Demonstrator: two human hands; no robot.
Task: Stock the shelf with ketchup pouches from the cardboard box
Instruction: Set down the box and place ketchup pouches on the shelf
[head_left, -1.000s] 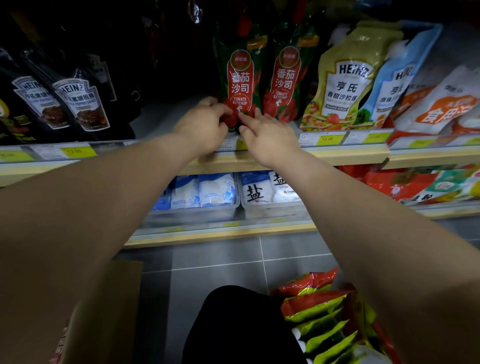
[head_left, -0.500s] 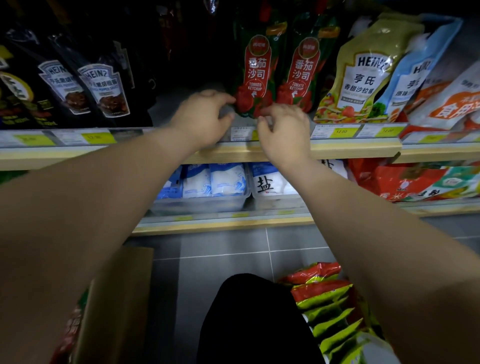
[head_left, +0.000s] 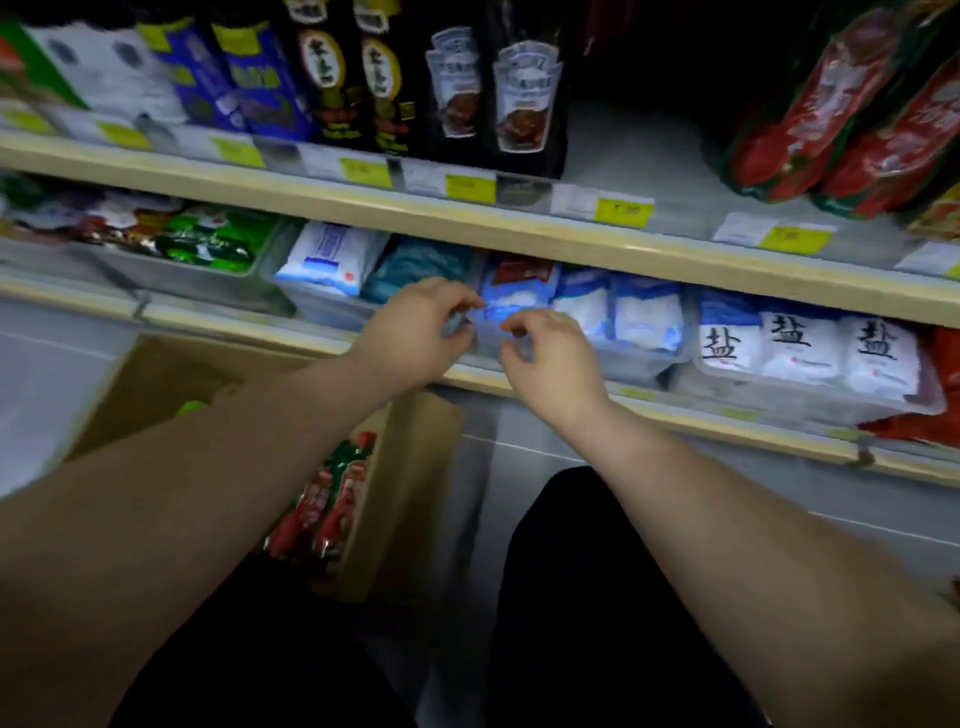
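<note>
Pouches (head_left: 332, 499), red-green, in box (head_left: 410, 493); left hand (head_left: 421, 327), right hand (head_left: 550, 358): fingers loosely curled, empty.

Up top, ketchup pouches (head_left: 831, 114) stand at the upper shelf's (head_left: 467, 218) right end, sauce packs (head_left: 498, 88) to their left. Salt bags (head_left: 800, 348) sit on the lower shelf (head_left: 675, 410), left hand (head_left: 415, 327) and right hand (head_left: 550, 353) side by side before them. On the floor (head_left: 540, 452) at left, the cardboard box (head_left: 410, 467) holds spare pouches (head_left: 332, 499).

I see the upper shelf (head_left: 467, 210) bearing sauce bottles (head_left: 527, 88) and, at its right end, ketchup pouches (head_left: 831, 104). Below it, a lower shelf (head_left: 675, 415) holds bins (head_left: 641, 366) of salt bags (head_left: 789, 348). The cardboard box (head_left: 410, 467) sits on the floor (head_left: 41, 405).
</note>
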